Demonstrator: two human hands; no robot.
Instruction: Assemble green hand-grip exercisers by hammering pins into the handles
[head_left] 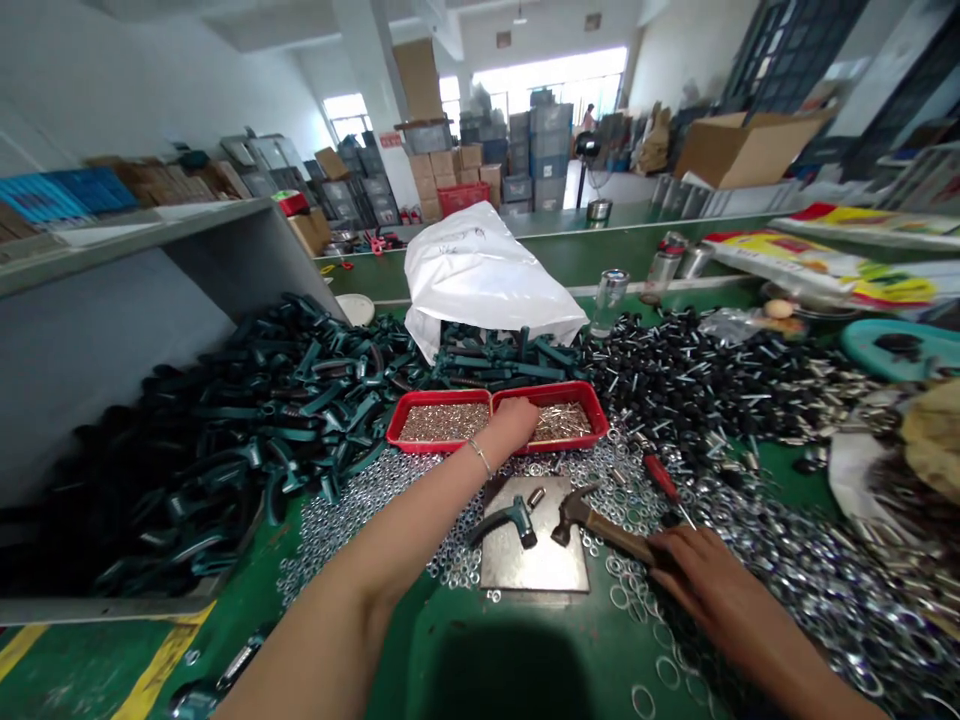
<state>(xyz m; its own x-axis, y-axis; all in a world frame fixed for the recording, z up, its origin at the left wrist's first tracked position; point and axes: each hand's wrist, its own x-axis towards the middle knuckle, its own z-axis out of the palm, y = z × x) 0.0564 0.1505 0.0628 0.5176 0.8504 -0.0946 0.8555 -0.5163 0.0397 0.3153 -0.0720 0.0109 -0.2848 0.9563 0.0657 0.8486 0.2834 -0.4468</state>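
Head view: left hand (pixel 514 425) sits down at the join of two red trays (pixel 431 399), over the right tray, thin bangle on the wrist. Both trays hold small brass-coloured fasteners (pixel 442 422). Fingertips are buried among them, so cannot tell if that hand is holding anything. Right hand (pixel 712 590) is closed around the end of the handle of a claw hammer (pixel 600 528), whose head points left and sits at the edge of a steel plate (pixel 536 565). Also on the plate: a teal-handled hammer head piece (pixel 502 525), with a small silver fitting (pixel 536 497) just beside it. Red-handled screwdriver (pixel 664 478) lies just past the plate, near the right hand. Loose steel washers (pixel 810 590) cover the green workbench (pixel 480 640) around the plate and under the right hand. Black-headed bolts (pixel 675 380) are heaped beyond the trays on the right, dark teal hammer grips (pixel 277 420) on the left, and a white plastic sack (pixel 480 280) sits behind the trays, with a glass jar (pixel 609 303) to its right
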